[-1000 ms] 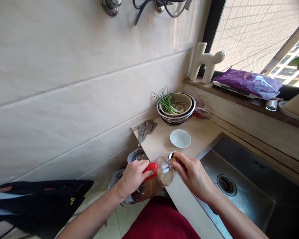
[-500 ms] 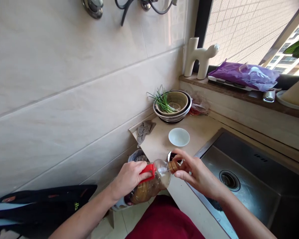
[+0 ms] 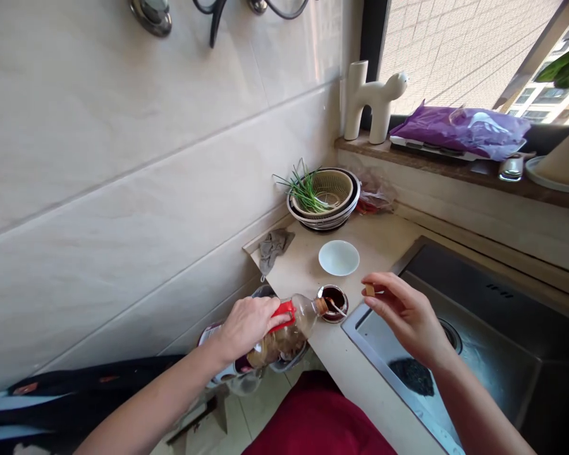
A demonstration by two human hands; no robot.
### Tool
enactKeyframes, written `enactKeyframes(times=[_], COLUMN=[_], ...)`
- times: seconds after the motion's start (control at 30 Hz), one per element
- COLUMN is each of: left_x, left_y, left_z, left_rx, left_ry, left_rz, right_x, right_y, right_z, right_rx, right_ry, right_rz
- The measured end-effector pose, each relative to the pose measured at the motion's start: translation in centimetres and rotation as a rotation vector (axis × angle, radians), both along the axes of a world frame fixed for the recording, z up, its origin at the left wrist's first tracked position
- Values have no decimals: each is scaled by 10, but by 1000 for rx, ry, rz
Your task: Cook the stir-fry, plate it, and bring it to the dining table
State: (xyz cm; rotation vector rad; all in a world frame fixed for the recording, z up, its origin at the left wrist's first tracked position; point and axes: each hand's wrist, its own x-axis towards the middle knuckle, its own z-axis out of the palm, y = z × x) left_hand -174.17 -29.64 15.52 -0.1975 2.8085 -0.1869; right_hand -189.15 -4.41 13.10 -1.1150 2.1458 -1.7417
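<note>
My left hand [image 3: 249, 322] is closed round the red handle of a large clear plastic bottle [image 3: 306, 316], which lies tilted with its uncapped mouth toward the right. The bottle's neck is close to a dark brown jar [image 3: 334, 303] with a pale spoon handle sticking out of it. Whether liquid is flowing cannot be made out. Between the thumb and fingers of my right hand [image 3: 403, 309] is a small brown bottle cap [image 3: 369, 289], held above the sink's near left corner. A white bowl [image 3: 339, 258] sits on the counter just behind the jar.
The steel sink [image 3: 497, 373] is at the right, with a dark scrubber [image 3: 411, 376] inside. Nested colanders [image 3: 344, 212] holding green onions [image 3: 306, 191] stand in the back corner. A grey cloth [image 3: 275, 248] lies by the wall. A bin [image 3: 289, 361] is below the counter edge.
The cap has come off the bottle, and my right hand has moved away to the right with it. The bottle's neck now shows bare near the jar. The view has shifted slightly.
</note>
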Motion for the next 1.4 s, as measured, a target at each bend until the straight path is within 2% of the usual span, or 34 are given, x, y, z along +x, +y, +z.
enactKeyframes(times=[0.27, 0.67, 0.87, 1.13, 1.4], left_x=[-19, -36, -44, -51, -55], left_y=[2, 11, 20, 26, 30], left_z=[5, 12, 21, 30, 33], left_rx=[-39, 4, -47, -58, -71], left_ry=[-13, -25, -98, -151, -175], left_rz=[-52, -19, -113, -103, -95], right_x=[7, 12, 13, 14, 16], right_y=[25, 52, 57, 60, 60], right_z=[-26, -61, -64, -68, -73], right_rx=[47, 39, 44, 37, 28], right_ry=[-85, -198, -212, -229, -246], right_rz=[-75, -122, -137, -153, -153])
